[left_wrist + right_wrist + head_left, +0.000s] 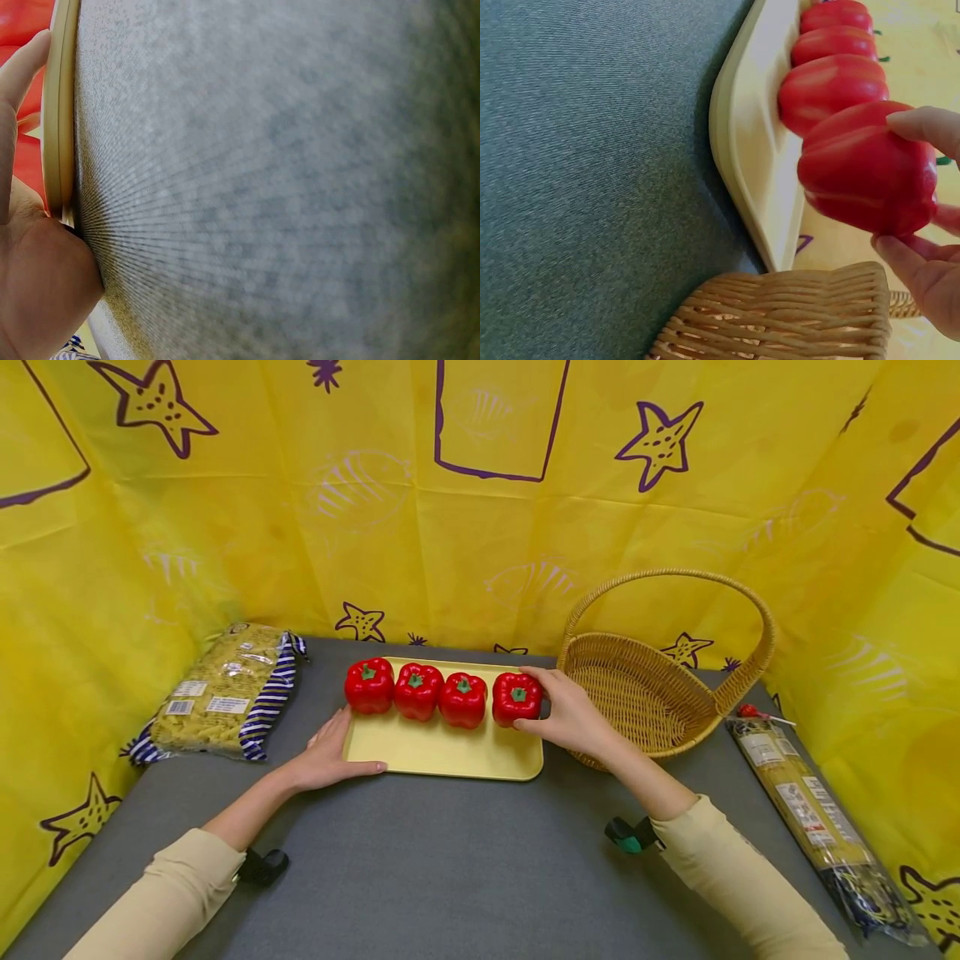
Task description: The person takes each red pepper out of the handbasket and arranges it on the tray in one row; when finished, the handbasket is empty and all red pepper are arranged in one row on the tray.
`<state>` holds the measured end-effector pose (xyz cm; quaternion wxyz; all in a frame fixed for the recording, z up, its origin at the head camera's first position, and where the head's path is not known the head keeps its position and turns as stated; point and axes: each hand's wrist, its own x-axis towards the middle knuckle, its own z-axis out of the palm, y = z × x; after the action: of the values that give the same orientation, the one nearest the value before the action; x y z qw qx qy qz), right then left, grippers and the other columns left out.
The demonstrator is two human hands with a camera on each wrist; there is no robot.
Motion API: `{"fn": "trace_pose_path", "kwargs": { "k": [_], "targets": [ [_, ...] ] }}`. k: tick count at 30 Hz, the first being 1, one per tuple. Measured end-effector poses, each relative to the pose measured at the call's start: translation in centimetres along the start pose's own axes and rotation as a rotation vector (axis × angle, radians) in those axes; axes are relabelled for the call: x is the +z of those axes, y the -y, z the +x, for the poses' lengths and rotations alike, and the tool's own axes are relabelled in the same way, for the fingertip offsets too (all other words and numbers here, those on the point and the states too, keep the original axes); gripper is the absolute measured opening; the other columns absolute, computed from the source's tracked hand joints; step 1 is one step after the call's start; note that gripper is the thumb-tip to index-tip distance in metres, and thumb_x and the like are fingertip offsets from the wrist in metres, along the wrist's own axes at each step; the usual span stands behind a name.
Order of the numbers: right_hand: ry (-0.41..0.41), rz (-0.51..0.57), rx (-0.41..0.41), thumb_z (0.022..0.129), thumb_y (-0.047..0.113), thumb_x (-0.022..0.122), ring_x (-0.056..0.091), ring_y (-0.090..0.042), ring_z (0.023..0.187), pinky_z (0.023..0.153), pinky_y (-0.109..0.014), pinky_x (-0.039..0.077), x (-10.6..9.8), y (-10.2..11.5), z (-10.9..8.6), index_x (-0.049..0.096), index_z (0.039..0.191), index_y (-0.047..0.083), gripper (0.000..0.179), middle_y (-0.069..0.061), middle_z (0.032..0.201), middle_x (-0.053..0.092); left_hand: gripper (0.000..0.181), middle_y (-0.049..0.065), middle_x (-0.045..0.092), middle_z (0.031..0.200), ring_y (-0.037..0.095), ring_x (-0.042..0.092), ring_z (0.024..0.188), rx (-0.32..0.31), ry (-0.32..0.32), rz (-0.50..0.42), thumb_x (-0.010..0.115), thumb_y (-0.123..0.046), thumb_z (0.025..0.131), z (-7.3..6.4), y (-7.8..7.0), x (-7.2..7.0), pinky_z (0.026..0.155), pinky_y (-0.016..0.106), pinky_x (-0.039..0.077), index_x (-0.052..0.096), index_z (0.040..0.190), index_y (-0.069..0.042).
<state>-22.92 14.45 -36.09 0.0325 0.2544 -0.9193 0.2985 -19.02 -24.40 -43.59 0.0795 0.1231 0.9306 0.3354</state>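
Observation:
My right hand (pixel 566 708) grips a red bell pepper (pixel 517 699) with a green stem, thumb on its near side and fingers on its far side. In the right wrist view this bell pepper (pixel 866 169) is over the right part of the yellow tray (pixel 450 758). Three more red bell peppers (pixel 418 692) sit side by side in a row to its left, the leftmost at the tray's left edge. At the tray's front left corner rests my left hand (pixel 330 757), its thumb along the front rim and its fingers straight beside the left side.
Right of the tray stands a wicker basket (pixel 637 693) with a tall handle. A bag of pasta (pixel 225 689) lies at the left. Along the right edge are a long pack of noodles (pixel 806 814) and a red lollipop (pixel 748 712). Yellow patterned cloth (pixel 480 543) surrounds the grey table (pixel 450 868).

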Motion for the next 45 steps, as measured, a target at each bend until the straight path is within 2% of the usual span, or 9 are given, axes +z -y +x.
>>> {"fn": "trace_pose_path", "kwargs": {
  "k": [4, 15, 20, 31, 38, 45],
  "targets": [
    [0.013, -0.026, 0.014, 0.074, 0.029, 0.084, 0.057, -0.03, 0.111, 0.091, -0.046, 0.05, 0.3, 0.1, 0.4, 0.048, 0.139, 0.004, 0.078, -0.016, 0.126, 0.057, 0.118, 0.026, 0.001, 0.159, 0.048, 0.002, 0.144, -0.001, 0.001, 0.001, 0.074, -0.049, 0.081, 0.1, 0.0, 0.1, 0.106, 0.07, 0.005, -0.006, 0.155, -0.003],
    [0.112, -0.019, 0.08, 0.078, 0.023, 0.079, 0.054, -0.034, 0.117, 0.095, -0.047, 0.048, 0.7, 0.8, 1.1, 0.04, 0.141, -0.006, 0.08, -0.023, 0.132, 0.052, 0.118, 0.025, 0.001, 0.16, 0.047, 0.002, 0.144, -0.007, 0.002, 0.004, 0.074, -0.049, 0.082, 0.1, 0.1, 0.0, 0.106, 0.07, 0.004, -0.007, 0.155, -0.005],
    [0.146, -0.045, 0.074, 0.079, 0.022, 0.077, 0.053, -0.036, 0.116, 0.097, -0.048, 0.046, 1.0, 0.9, 1.5, 0.039, 0.139, -0.009, 0.077, -0.025, 0.13, 0.051, 0.118, 0.025, 0.0, 0.16, 0.047, 0.002, 0.144, -0.016, 0.009, 0.006, 0.073, -0.05, 0.082, 0.1, 0.0, 0.0, 0.107, 0.07, 0.004, -0.007, 0.155, -0.004],
    [0.19, -0.041, 0.108, 0.084, 0.024, 0.074, 0.048, -0.035, 0.122, 0.1, -0.047, 0.043, 1.2, 0.8, 2.0, 0.031, 0.144, -0.009, 0.081, -0.026, 0.136, 0.045, 0.118, 0.026, 0.0, 0.16, 0.047, 0.001, 0.144, -0.018, 0.013, 0.003, 0.073, -0.05, 0.082, 0.1, -0.1, -0.1, 0.106, 0.07, 0.004, -0.008, 0.155, -0.004],
    [0.215, -0.048, 0.132, 0.085, 0.029, 0.074, 0.05, -0.038, 0.119, 0.099, -0.049, 0.044, 1.2, 1.2, 1.6, 0.024, 0.148, -0.006, 0.088, -0.027, 0.136, 0.043, 0.118, 0.026, 0.001, 0.159, 0.048, 0.002, 0.144, -0.022, 0.011, 0.002, 0.073, -0.05, 0.081, 0.1, -0.2, 0.0, 0.106, 0.07, 0.004, -0.006, 0.155, -0.002],
    [0.204, -0.066, 0.12, 0.085, 0.029, 0.074, 0.05, -0.038, 0.121, 0.101, -0.049, 0.043, 1.4, 1.3, 1.4, 0.02, 0.149, -0.007, 0.091, -0.029, 0.137, 0.042, 0.118, 0.025, 0.001, 0.16, 0.046, 0.001, 0.144, -0.029, 0.015, 0.003, 0.073, -0.051, 0.082, 0.1, 0.0, 0.0, 0.107, 0.07, 0.003, -0.007, 0.155, -0.004]
  ]
}}
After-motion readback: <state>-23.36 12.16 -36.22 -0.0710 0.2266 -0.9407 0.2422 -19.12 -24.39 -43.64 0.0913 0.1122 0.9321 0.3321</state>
